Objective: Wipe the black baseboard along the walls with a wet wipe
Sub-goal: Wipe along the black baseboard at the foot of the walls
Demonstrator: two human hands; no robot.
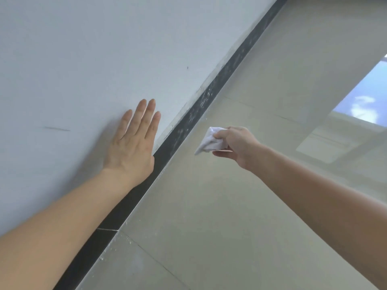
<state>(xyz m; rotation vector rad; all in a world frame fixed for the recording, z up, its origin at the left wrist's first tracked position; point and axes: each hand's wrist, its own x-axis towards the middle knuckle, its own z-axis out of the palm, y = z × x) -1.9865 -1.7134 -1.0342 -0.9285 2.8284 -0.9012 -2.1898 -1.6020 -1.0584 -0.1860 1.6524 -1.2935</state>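
Half the black baseboard [194, 116] looks dusty, speckled with white.

A crumpled white wet wipe [210, 140] hangs just off the dusty, white-speckled black baseboard [189, 120] running diagonally.

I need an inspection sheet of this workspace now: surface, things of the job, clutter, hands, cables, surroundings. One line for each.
Surface: glossy beige tiled floor, white specks along its edge by the wall.
Job's things: black baseboard strip, clean and dark on the near stretch, dusty with whitish smears farther along; crumpled white wet wipe, held just off the baseboard, not touching it.
Clutter: nothing seen.
Hands: left hand flat on the white painted wall, fingers straight; right hand grips the wipe.
Cables: nothing seen.
Surroundings: a bright window reflection on the floor; a dark scuff line on the wall.
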